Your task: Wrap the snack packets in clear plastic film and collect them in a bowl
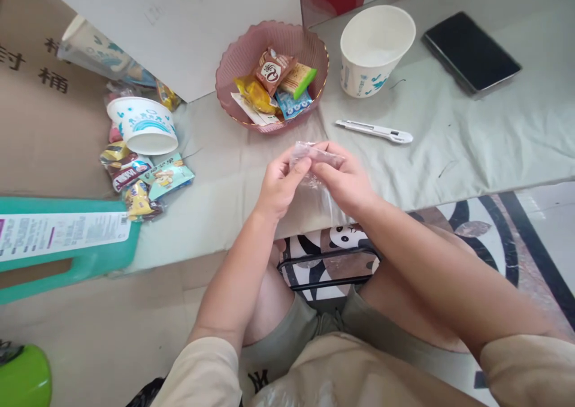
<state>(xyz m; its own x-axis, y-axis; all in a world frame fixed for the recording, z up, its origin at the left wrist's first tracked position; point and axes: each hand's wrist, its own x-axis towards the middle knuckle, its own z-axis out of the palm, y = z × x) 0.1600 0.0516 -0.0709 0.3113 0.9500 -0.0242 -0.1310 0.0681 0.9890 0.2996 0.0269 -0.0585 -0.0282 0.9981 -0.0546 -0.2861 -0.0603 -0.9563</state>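
A thin clear plastic bag (324, 198) hangs between my two hands, its upper edge bunched at the thumbs. My left hand (283, 182) pinches it from the left, thumb on top. From the other side my right hand (344, 176) grips the same plastic, with the thumbs nearly touching. Just beyond my hands, a pink ribbed glass bowl (229, 89) holds several wrapped snacks (274, 71). A white box cutter (375, 131) lies on the cloth to the right of my fingers. Behind it stands a white paper cup (371, 74) with blue print.
On the far right lies a black phone-like device (471, 50). Another paper cup (146, 125) rests tipped among snack packets (166, 176) at left, near a cardboard box (45, 131). A green plastic handle (96, 251) juts over the cloth's front left edge. A white panel (188, 29) rises behind.
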